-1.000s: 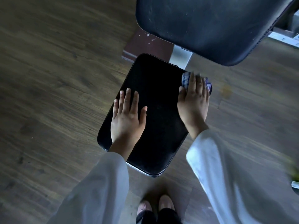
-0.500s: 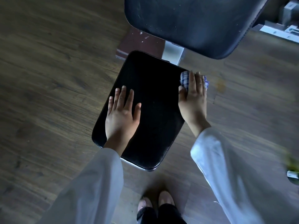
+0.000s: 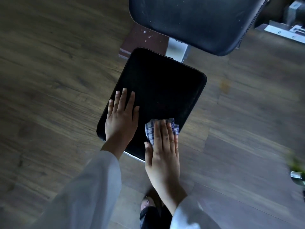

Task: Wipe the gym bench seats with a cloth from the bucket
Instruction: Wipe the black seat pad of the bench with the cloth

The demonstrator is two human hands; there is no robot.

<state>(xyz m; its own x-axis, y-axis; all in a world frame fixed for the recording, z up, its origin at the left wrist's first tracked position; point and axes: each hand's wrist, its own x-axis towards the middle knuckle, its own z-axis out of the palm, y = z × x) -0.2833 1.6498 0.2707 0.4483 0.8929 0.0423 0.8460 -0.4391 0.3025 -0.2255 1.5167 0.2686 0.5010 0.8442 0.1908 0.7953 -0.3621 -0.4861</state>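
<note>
- On the near right corner of the black padded rectangular bench seat (image 3: 158, 90) we see the crumpled blue-and-white checked cloth (image 3: 149, 129).
- Our right hand (image 3: 162, 156) lies flat over it, fingers (image 3: 165, 134) pressed together, cloth showing past the tips and both sides.
- Our left hand (image 3: 121, 120) rests flat on the seat's left side, fingers slightly spread, just beside the cloth.

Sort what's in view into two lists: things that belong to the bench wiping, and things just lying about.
Belongs to the job:
- checked cloth, under the right hand
- black seat pad, being wiped
- left hand, flat on the seat pad
- backrest pad, speckled

Just lying about:
- metal frame parts, upper right
- blurred green object, right edge
- wooden floor
</note>
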